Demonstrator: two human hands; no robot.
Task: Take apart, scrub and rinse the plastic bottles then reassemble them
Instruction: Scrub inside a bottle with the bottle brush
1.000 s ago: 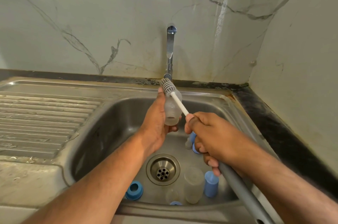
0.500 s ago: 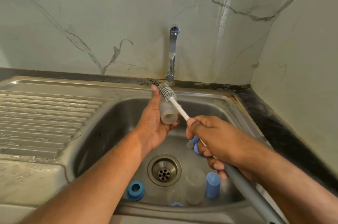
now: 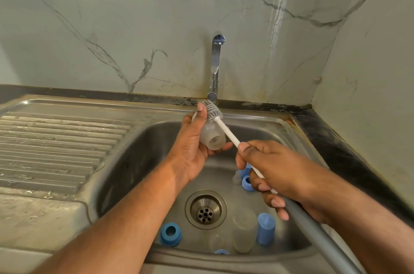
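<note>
Bottle (image 3: pixel 211 133) sits gripped in my left hand (image 3: pixel 193 149) over the sink (image 3: pixel 139 139), right fingers (image 3: pixel 264 186) clenched around the brush (image 3: pixel 214 113) scrubbing outside it. Caps (image 3: pixel 266 229), other bottles (image 3: pixel 244 232) wait near the front edge; rinsing, reassembly remain.

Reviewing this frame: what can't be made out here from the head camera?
- Far side of the bottle: hidden by the left hand gripping it.
- Brush bristles against or just off the bottle: cannot tell.
- Brush handle's end: cut off by the bottom edge, beyond the right hand.
- Blue parts behind the right fingers: partly covered.
- Blue piece at the sink's near rim: mostly hidden.
- Tap running: no stream discernible.
</note>
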